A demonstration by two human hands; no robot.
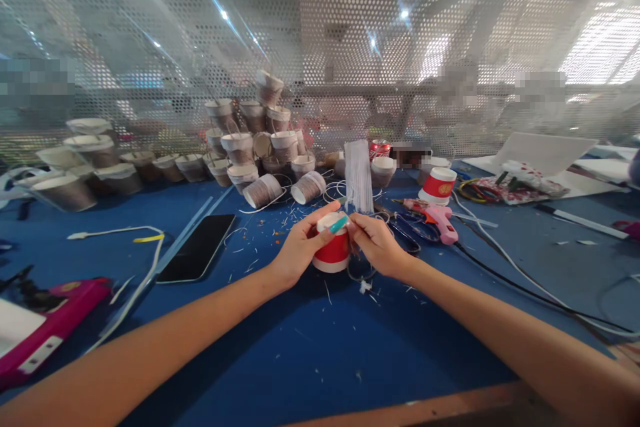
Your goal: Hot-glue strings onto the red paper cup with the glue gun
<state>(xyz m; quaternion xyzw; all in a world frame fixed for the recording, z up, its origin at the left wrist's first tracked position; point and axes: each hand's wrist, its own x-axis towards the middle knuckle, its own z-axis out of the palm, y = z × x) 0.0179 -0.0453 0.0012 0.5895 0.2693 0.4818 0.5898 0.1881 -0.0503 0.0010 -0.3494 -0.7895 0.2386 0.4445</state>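
We note left hand point(296, 245), fingers curled round red-and-white cup point(332, 252), likely steadying it; right hand point(374, 241) pinches beside its rim, item unclear.

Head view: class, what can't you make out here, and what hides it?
All in the head view:
Anything pinched by the right hand: hidden by its own fingers.
The upper left side of the red-and-white paper cup: covered by the left hand.
The turquoise piece across that cup: too small to identify.
The magenta object: cut off by the left edge.
Whatever lies beyond the perforated screen: blurred and broken up by its mesh.
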